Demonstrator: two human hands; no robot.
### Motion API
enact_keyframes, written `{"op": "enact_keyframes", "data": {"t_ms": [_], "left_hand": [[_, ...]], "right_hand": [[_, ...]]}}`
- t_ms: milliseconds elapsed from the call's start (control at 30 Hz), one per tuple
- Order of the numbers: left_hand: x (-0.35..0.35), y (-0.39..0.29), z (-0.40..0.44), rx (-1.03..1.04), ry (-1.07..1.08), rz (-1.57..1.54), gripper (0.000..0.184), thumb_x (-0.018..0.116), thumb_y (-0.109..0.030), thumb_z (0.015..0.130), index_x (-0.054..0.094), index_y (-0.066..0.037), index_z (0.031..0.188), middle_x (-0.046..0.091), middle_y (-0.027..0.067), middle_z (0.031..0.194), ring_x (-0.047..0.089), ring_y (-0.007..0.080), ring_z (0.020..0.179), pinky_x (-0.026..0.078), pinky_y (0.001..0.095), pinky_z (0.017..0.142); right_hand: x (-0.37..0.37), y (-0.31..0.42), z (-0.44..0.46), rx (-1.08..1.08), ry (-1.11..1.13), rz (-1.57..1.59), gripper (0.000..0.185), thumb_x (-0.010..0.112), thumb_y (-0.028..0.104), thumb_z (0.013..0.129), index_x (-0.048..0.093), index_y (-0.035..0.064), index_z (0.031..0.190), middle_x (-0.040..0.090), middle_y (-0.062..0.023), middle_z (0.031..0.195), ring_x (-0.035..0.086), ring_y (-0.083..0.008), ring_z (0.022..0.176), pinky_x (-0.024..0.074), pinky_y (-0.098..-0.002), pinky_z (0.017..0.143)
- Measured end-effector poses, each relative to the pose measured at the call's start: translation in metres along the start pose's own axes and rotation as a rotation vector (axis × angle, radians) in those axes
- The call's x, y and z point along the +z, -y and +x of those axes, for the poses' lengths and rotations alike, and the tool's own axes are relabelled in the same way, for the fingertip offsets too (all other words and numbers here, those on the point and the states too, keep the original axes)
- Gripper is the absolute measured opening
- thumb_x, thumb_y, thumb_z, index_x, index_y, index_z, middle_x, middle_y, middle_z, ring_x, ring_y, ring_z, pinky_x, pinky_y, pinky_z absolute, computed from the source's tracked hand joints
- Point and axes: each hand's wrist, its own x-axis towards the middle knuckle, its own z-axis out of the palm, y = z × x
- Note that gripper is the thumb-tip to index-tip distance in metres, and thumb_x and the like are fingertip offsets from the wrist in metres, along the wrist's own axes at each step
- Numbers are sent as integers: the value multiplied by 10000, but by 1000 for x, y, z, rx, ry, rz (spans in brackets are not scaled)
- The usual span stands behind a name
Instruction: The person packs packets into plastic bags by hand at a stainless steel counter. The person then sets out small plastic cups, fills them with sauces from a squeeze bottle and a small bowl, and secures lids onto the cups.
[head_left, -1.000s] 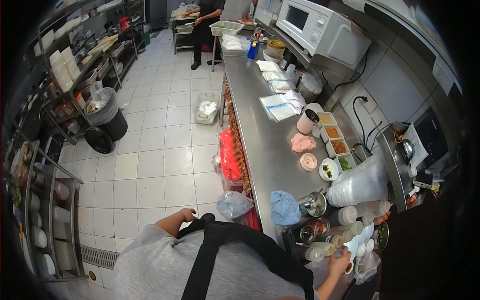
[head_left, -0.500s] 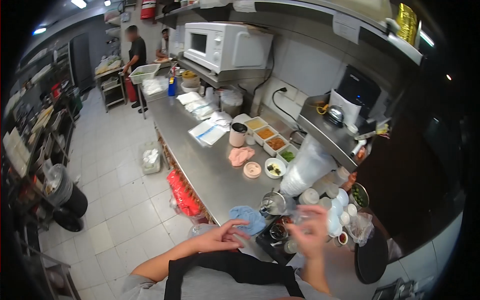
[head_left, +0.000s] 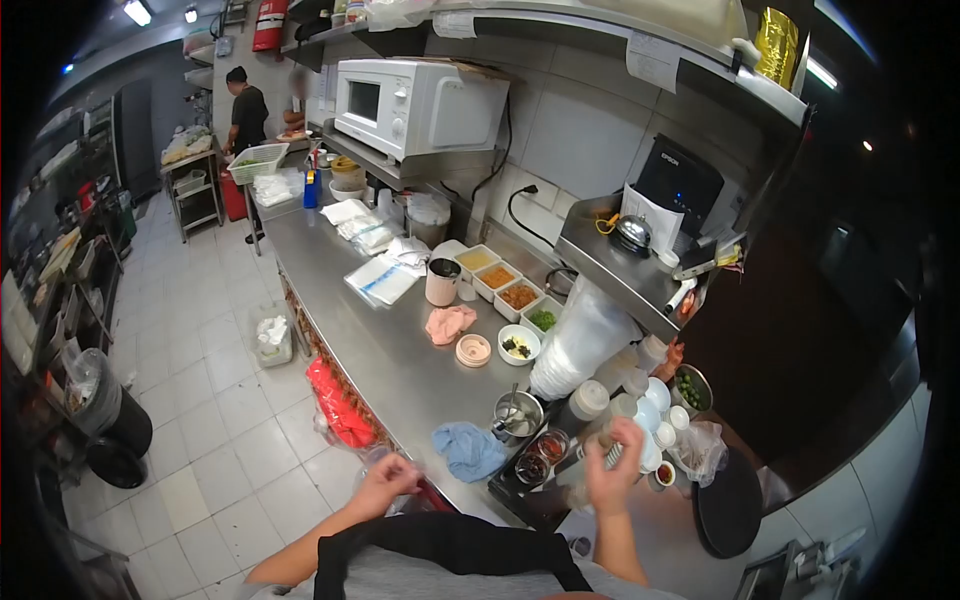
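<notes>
My left hand (head_left: 388, 482) is at the front edge of the steel counter, its fingers drawn together; whether something thin and clear sits in them I cannot make out. A crumpled blue cloth (head_left: 469, 451) lies just beyond it. Over the counter's right part, my right hand (head_left: 613, 470) is blurred, with thumb and fingers curled around something I cannot make out, perhaps a clear bottle. Left of that hand stand jars of dark red sauce (head_left: 531, 467). Behind them is a metal pot (head_left: 517, 415) with utensils in it.
Farther along are a white bowl (head_left: 518, 345), a pink lid (head_left: 473, 350), a pink cloth (head_left: 450, 325), a pink canister (head_left: 442, 284) and tubs of toppings (head_left: 518, 297). Stacked clear cups (head_left: 583, 340) lean nearby. White bowls (head_left: 655, 395) and a black round board (head_left: 727, 502) are at right. People stand far back.
My view has shifted, so the counter items appear farther left. My left fingers, spread before, have drawn together. My right hand has lowered slightly and its fingers have curled more upright.
</notes>
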Motion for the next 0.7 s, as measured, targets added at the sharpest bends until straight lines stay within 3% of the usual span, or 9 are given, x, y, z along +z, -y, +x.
{"op": "enact_keyframes", "data": {"t_ms": [67,200,300,433,533,633,700], "left_hand": [[-4,-11,-9,-174,-139,-161,145,597,-230,925,545,-102,971,601,70,1072,592,165,1001,493,327,813],[-13,3,-10,-288,-147,-179,136,540,-263,951,528,-128,953,602,36,1036,600,188,1006,488,351,823],[-3,4,-7,-291,-100,-192,127,544,-260,948,530,-134,937,605,18,1022,591,197,1037,451,352,846],[3,-1,-8,-278,-45,-177,161,572,-280,935,526,-131,891,604,49,1109,589,206,1047,461,346,851],[7,0,-11,-274,-78,-136,171,590,-279,925,523,-127,888,604,79,1141,589,210,1049,466,337,853],[6,1,-9,-272,-105,-119,172,603,-272,918,521,-123,895,603,97,1150,589,209,1048,466,329,853],[7,2,-9,-287,-108,-132,172,606,-270,916,521,-121,901,601,100,1158,589,208,1047,464,324,852]], "right_hand": [[-31,-18,-1,187,-11,-116,309,667,43,737,556,20,1023,567,-153,1062,542,-298,978,437,-368,862],[-53,-62,-28,176,-46,-142,185,615,37,794,574,9,972,601,-139,984,567,-283,924,434,-350,853],[-62,-69,-21,171,-124,-174,150,581,13,823,585,8,973,603,-121,983,571,-257,907,444,-341,818],[-81,-59,-6,269,-128,-171,178,626,20,808,599,15,984,576,-104,987,573,-188,841,476,-274,708],[-89,-69,-11,314,-106,-209,205,641,23,799,607,31,1001,574,-104,993,578,-173,820,484,-267,693],[-90,-81,-25,542,114,-296,237,649,34,786,612,47,1020,578,-114,997,584,-189,819,489,-282,709],[-85,-96,-44,640,353,-316,319,665,57,764,613,59,1079,583,-146,1045,597,-256,870,493,-348,776]]}}
